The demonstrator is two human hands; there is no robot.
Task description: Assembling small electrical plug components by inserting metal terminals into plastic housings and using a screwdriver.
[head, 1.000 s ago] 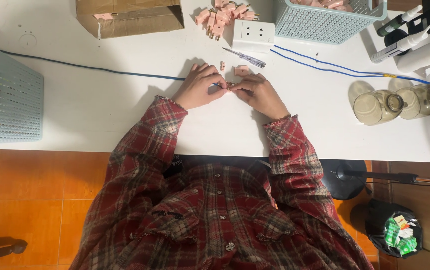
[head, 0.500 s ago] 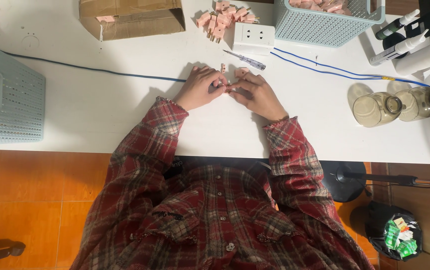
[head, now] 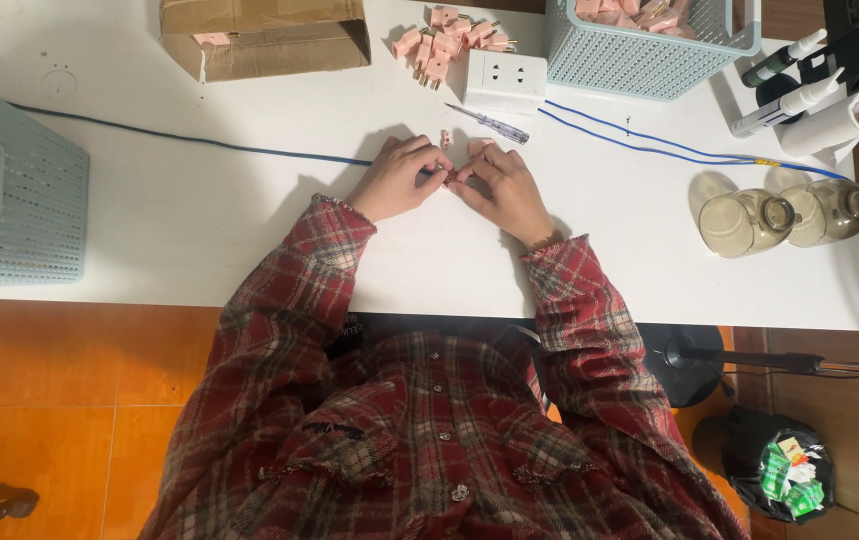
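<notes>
Both hands, the left hand (head: 398,180) and the right hand (head: 506,190), met at mid-table (head: 200,230) over a small plug part (head: 447,180). Beyond them lay a screwdriver (head: 490,123), a socket block (head: 506,80), and loose plugs (head: 447,38). Baskets (head: 650,45) stood behind; bottles (head: 785,212) stood right.

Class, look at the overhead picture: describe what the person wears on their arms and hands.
Both arms are covered by long sleeves of a red, grey and cream plaid flannel shirt with buttoned front and chest pockets. The cuffs end at the wrists. The left hand and right hand are bare: no gloves visible.
</notes>
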